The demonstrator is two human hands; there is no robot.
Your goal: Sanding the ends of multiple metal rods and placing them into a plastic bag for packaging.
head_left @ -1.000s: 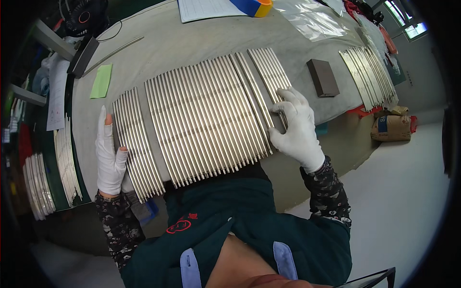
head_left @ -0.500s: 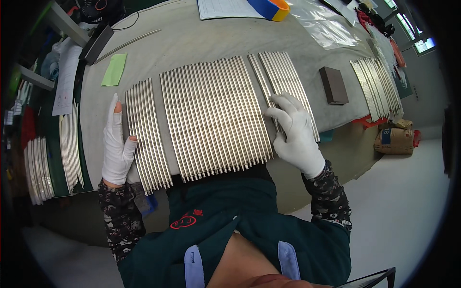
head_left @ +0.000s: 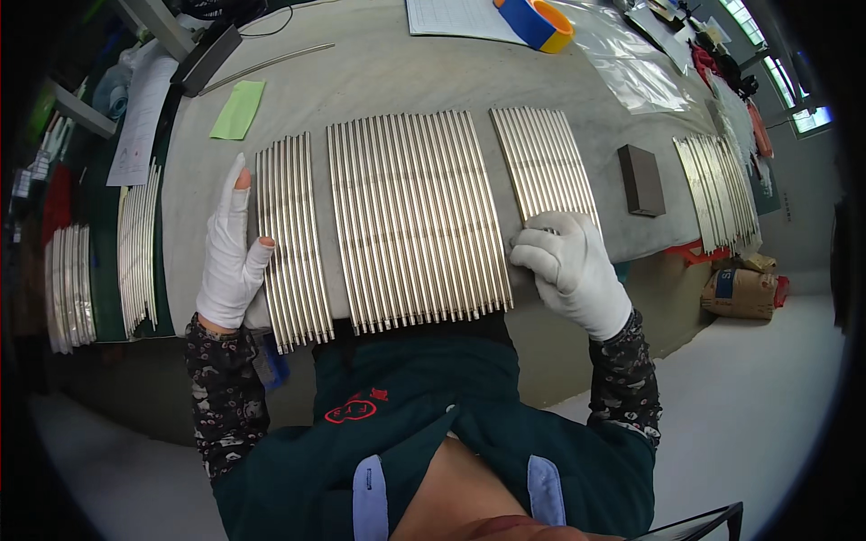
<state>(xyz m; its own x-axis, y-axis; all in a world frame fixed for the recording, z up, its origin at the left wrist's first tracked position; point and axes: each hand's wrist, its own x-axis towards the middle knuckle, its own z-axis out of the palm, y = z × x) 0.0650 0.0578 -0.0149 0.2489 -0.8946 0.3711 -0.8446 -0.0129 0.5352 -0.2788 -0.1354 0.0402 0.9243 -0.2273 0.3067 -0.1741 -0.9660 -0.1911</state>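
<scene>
In the head view, a wide row of slim silvery metal rods lies side by side at the dial's centre on the grey surface, with twelve pointing away from the person. At nine o'clock, across a gap, I see a narrower row of silvery metal rods; at two, across another gap, a third silvery metal row. The white-gloved left hand is at nine too, outside the narrower row, its grip spread with nothing in it, the bare thumb tip at that row's outer edge. The white-gloved right hand, between three and four, curls its fingers over the third row's near end; I can't tell whether its grip has closed on any rod. Farther out, a dark brown rectangular block sits just before three, a pale green paper slip at ten, and a blue-and-orange ring at one.
</scene>
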